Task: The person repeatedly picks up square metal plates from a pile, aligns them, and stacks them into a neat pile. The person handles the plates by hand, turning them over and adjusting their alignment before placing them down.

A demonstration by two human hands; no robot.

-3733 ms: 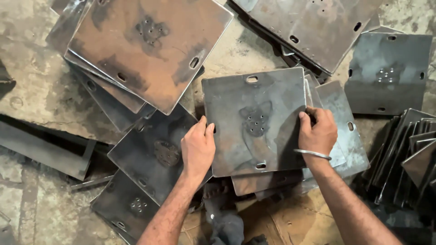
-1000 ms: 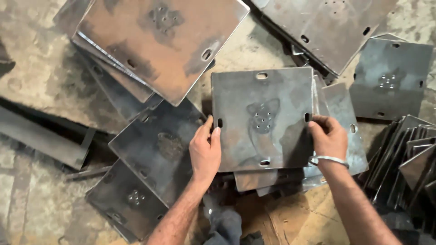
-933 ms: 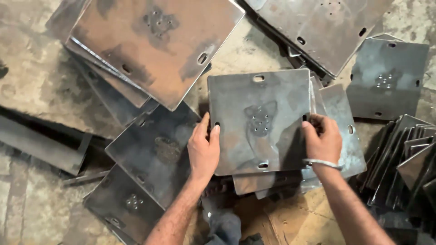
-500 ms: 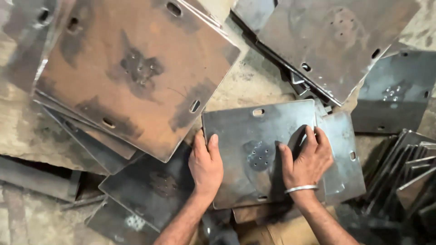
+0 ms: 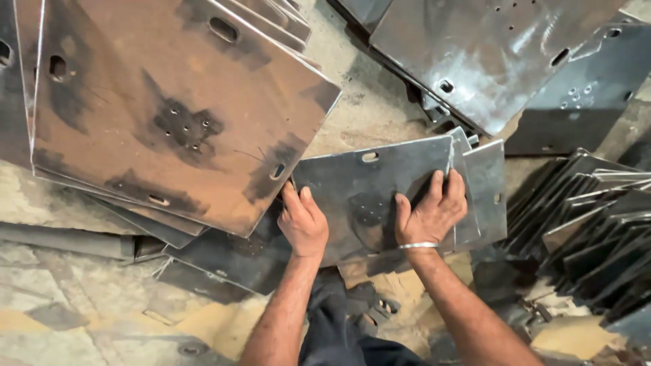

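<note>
Right hand [image 5: 432,215] shifted flat onto grey steel plate [image 5: 366,183]

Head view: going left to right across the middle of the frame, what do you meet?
Large rusty brown plate → left hand on the left edge of the grey square plate → right hand lying flat on that plate → stack of plates standing on edge.

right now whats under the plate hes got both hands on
Under the plate, edges of more plates stick out on its right side. How many lie beneath, and what is below its middle, is covered.
</note>
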